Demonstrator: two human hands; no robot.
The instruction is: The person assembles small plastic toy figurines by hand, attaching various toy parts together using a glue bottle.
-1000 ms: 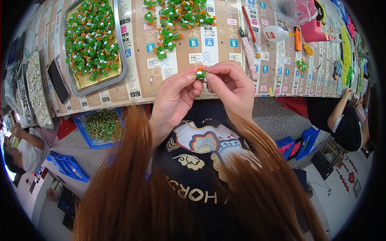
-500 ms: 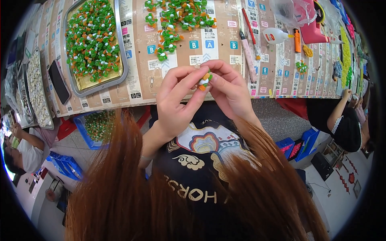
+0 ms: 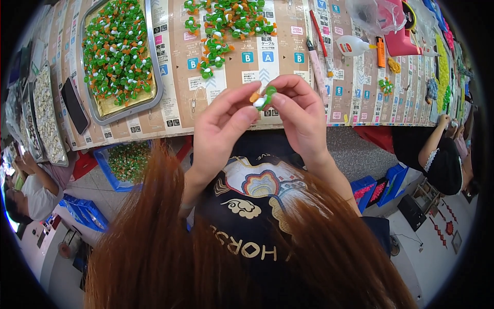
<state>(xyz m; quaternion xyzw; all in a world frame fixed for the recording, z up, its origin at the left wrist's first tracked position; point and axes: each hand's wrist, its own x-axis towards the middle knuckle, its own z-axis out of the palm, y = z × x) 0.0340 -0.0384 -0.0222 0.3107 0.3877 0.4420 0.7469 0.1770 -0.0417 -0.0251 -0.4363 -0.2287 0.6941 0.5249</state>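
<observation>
Between my hands is a small glossy green, white and orange piece (image 3: 261,101), held just above the near edge of the table. My right hand (image 3: 302,116) pinches its green end between thumb and index finger. My left hand (image 3: 220,126) has its thumb and index finger at the orange and white side. Beyond my hands, a pile of similar pieces (image 3: 226,23) lies on the table. To the left, a grey metal tray (image 3: 158,85) holds many more of them.
A black phone (image 3: 75,105) lies left of the tray. To the right are a red pen (image 3: 318,33), a white glue bottle (image 3: 355,46), an orange tube (image 3: 381,52) and a pink container (image 3: 404,41). Below the table edge sits a blue bin (image 3: 105,165). Other people sit at both sides.
My hands have drawn a little apart, and the piece has turned so its green end points to the right and its orange part to the left.
</observation>
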